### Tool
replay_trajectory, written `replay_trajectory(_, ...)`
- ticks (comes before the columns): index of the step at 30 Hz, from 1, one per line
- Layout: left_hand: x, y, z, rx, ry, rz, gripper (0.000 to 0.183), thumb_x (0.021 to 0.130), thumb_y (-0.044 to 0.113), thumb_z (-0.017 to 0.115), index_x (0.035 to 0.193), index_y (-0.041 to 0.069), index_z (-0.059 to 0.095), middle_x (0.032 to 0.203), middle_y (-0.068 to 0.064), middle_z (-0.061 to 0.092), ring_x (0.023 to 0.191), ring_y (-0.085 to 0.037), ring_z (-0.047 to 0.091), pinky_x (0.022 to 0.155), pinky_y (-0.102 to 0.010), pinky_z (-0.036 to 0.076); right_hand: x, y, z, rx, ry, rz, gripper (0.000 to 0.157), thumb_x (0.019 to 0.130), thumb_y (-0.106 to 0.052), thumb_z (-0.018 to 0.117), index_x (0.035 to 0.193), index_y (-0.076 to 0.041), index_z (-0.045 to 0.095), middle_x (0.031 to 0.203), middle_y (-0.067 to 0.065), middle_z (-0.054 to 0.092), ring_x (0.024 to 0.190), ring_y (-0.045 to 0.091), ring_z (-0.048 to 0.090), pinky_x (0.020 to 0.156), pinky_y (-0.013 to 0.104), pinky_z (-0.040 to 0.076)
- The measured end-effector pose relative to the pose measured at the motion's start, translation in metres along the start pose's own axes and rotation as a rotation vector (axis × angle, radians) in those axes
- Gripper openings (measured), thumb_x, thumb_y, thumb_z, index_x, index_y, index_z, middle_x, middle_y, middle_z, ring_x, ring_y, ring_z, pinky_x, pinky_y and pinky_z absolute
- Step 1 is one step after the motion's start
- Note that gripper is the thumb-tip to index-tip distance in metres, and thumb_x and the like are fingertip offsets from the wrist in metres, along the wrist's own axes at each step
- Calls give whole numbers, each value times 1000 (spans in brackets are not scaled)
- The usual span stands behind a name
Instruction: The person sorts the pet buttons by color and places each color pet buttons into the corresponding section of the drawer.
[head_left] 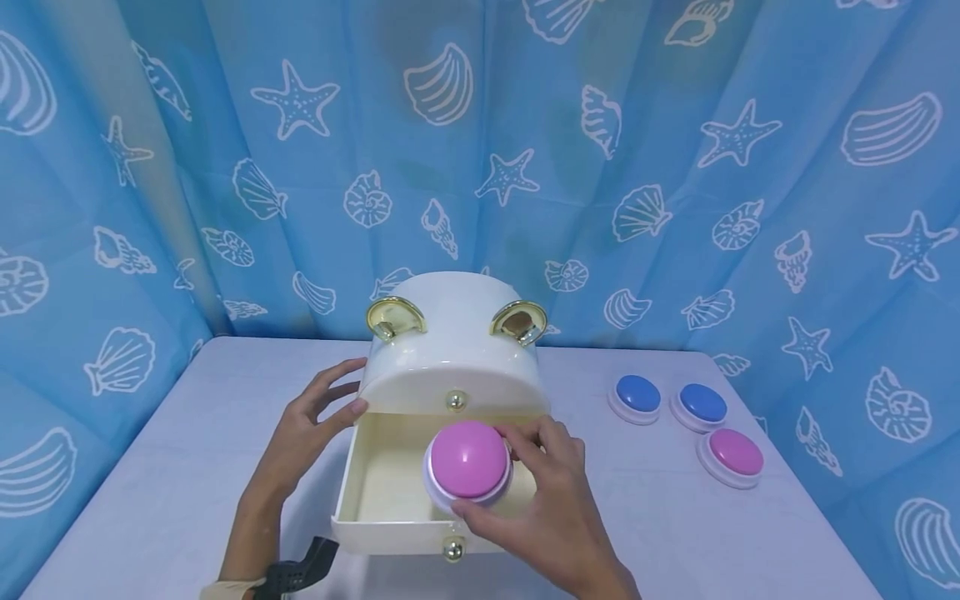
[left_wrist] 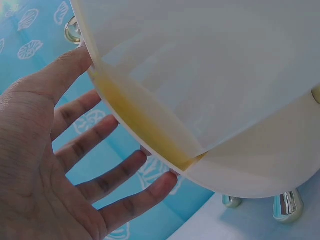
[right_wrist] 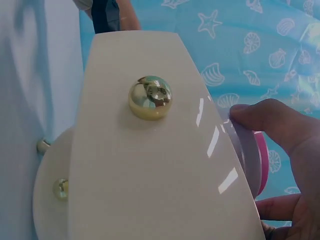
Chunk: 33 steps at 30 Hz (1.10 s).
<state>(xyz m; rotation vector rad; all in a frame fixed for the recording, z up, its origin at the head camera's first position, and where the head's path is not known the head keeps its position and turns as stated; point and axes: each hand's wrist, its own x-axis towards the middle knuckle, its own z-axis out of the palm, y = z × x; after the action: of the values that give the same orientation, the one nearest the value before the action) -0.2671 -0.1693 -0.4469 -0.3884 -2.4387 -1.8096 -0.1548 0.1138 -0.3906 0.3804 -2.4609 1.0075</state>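
A white box (head_left: 457, 375) with two gold ears and a gold knob stands on the table. Its lower drawer (head_left: 390, 537) is pulled out toward me. Over the drawer's opening, my right hand (head_left: 551, 492) pinches a pink push button (head_left: 468, 458) by its white base, thumb at the near edge and fingers at the far right. That button's rim shows beside the drawer front in the right wrist view. My left hand (head_left: 307, 425) touches the box's left side with spread fingers; its thumb (left_wrist: 75, 65) lies at the front edge.
To the right on the table sit two blue push buttons, one (head_left: 637, 393) left of the other (head_left: 702, 404), and another pink push button (head_left: 735, 454) nearer me. A blue curtain (head_left: 525, 208) with white shells hangs behind the table.
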Motion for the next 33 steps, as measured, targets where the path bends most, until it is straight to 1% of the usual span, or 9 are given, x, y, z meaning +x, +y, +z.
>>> replay_trajectory(3,0,0,0,2,4,-1,59,95,41,67,149,33,45,156,5,37,137,-34,43,97,-68,42,6,-3,1,-12,-9,-10,70,58,-43,96,119,-20,70,107,-15,50,111,6,46,93,43,33)
replay_trajectory(10,1,-1,0,-3,3,-4,58,95,41,66,149,33,46,156,5,38,137,-33,43,97,-68,42,13,-15,11,39,-86,53,73,60,-44,96,125,-25,68,111,-18,49,119,4,42,99,47,34)
replay_trajectory(15,0,-1,0,-6,5,0,58,95,40,67,149,33,46,156,5,37,137,-33,44,97,-67,43,17,-19,21,27,-96,19,74,62,-45,94,127,-21,68,112,-15,50,119,5,42,96,42,43)
replay_trajectory(19,1,0,0,-6,8,2,57,95,38,67,148,33,47,155,4,38,137,-34,44,97,-68,43,19,-19,22,45,-177,-11,80,68,-48,91,137,-19,62,117,-12,49,123,9,41,100,47,39)
replay_trajectory(21,1,1,0,-4,10,2,57,95,39,67,148,33,47,155,4,38,137,-34,44,96,-68,43,19,-19,19,63,-218,-10,78,71,-47,89,139,-19,61,116,-14,48,120,11,41,98,46,41)
replay_trajectory(23,2,1,1,-4,11,1,58,94,40,67,148,33,47,155,4,38,136,-34,44,96,-68,43,18,-16,15,79,-228,-14,72,75,-41,88,138,-19,62,114,-15,48,115,11,42,94,41,46)
replay_trajectory(26,2,1,2,4,14,-3,60,93,42,68,148,33,46,155,5,38,136,-33,44,95,-68,43,16,-11,9,102,-181,-53,59,78,-30,88,131,-20,66,106,-16,49,103,9,46,81,31,52)
replay_trajectory(30,2,1,2,7,17,-10,60,92,43,68,148,33,47,155,4,38,136,-33,44,95,-68,43,11,0,-1,104,-71,-149,50,78,-19,88,125,-20,70,101,-13,52,93,7,52,76,26,52)
replay_trajectory(33,1,1,2,3,12,-14,60,92,43,68,148,33,47,155,4,39,136,-33,44,95,-68,44,6,10,-7,106,10,-168,44,80,-15,85,122,-20,71,98,-12,53,90,7,53,74,22,50)
